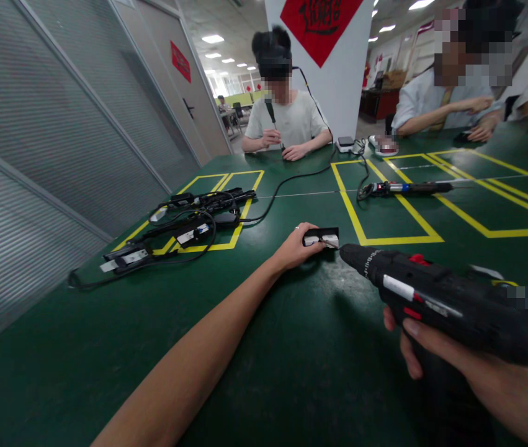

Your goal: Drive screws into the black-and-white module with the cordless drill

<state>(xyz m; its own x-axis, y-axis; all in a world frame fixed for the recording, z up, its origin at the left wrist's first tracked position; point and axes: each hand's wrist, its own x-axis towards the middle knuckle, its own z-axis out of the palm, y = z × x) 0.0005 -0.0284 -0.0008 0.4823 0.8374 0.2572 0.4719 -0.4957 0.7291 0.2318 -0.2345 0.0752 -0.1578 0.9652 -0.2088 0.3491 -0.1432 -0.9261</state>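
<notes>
Drill (pixel 450 304) in head view, nose just beside a small black piece (pixel 331 233) on the table (pixel 291 347), could skid into the left hand (pixel 298 247) should the piece twist, that hand pinching it at forward arm's reach, the right hand (pixel 473 372) wrapped round the drill's handle.

Dim around the drill (pixel 454 316); lit by ceiling lamps (pixel 212 38) beyond; shows faint glare on the tabletop (pixel 340 284) near its tip.
</notes>
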